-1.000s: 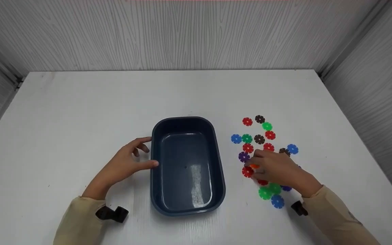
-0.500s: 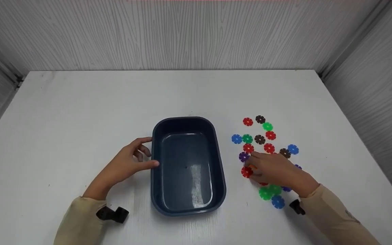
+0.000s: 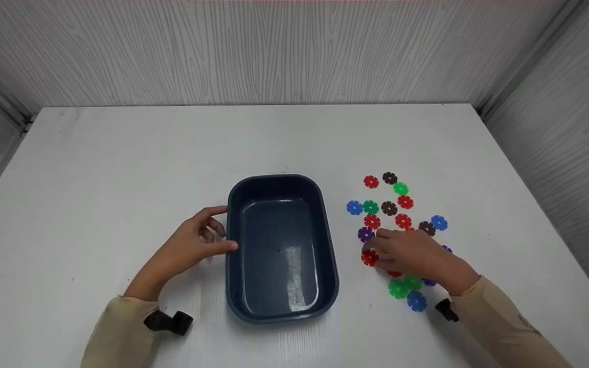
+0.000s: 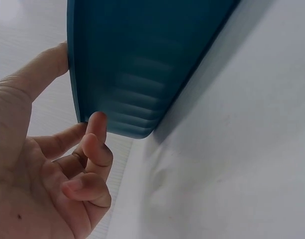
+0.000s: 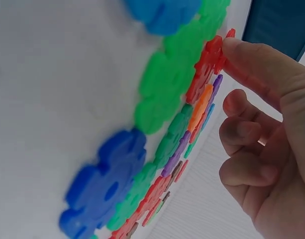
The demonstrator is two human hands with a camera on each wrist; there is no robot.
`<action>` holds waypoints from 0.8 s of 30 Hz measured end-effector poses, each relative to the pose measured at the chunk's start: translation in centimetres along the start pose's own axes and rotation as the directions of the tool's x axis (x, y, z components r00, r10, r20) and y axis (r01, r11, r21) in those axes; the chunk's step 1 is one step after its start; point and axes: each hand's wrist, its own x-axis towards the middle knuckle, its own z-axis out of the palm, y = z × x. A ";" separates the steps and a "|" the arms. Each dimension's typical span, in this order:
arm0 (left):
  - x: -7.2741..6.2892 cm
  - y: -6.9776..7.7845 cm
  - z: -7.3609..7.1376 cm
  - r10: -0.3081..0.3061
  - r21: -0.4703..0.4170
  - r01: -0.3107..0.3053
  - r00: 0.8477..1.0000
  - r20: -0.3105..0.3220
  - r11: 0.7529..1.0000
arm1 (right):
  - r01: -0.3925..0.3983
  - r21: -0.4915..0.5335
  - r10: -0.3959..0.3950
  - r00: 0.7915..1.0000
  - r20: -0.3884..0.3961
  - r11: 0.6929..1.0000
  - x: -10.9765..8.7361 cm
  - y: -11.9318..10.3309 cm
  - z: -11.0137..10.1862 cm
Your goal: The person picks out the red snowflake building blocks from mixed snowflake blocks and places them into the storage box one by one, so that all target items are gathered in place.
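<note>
In the head view my left hand (image 3: 192,240) is at the left rim of a dark blue plastic basin (image 3: 231,286). Its thumb and index finger touch the rim, spread apart, while the other fingers curl loosely, as the left wrist view shows. My right hand (image 3: 409,253) is low among notched, flower-shaped plastic building discs. Thumb and index finger pinch a red building disc (image 3: 369,257) at the pile's left side. In the right wrist view the thumb tip meets that red disc, with the remaining fingers curled beneath. The hand covers several discs, including most of an orange disc (image 5: 200,107).
Several loose discs lie on the white table (image 3: 136,153) right of the basin: a blue disc (image 3: 354,207), a purple disc (image 3: 366,234), a green disc (image 3: 398,289) and a brown disc (image 3: 389,208) among them. A wood-patterned panel (image 3: 253,51) stands behind.
The red disc has slid slightly left under my right fingers, and the hand has shifted a little left with it. The orange disc is now hidden in the head view. My left hand stays put.
</note>
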 end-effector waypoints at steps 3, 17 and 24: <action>0.1 0.0 0.0 0.003 -0.003 -0.003 1.000 -0.003 1.000 | -0.037 0.028 0.036 0.999 0.028 0.999 0.1 -0.4 -0.1; -0.2 0.5 0.0 0.016 -0.035 -0.016 1.000 0.007 0.999 | -0.153 0.130 0.144 0.987 0.078 0.980 0.3 -0.4 0.0; -0.2 0.3 0.0 0.003 -0.039 -0.002 1.000 0.019 0.999 | -0.135 0.098 0.131 0.990 0.047 0.986 -0.1 -0.4 0.2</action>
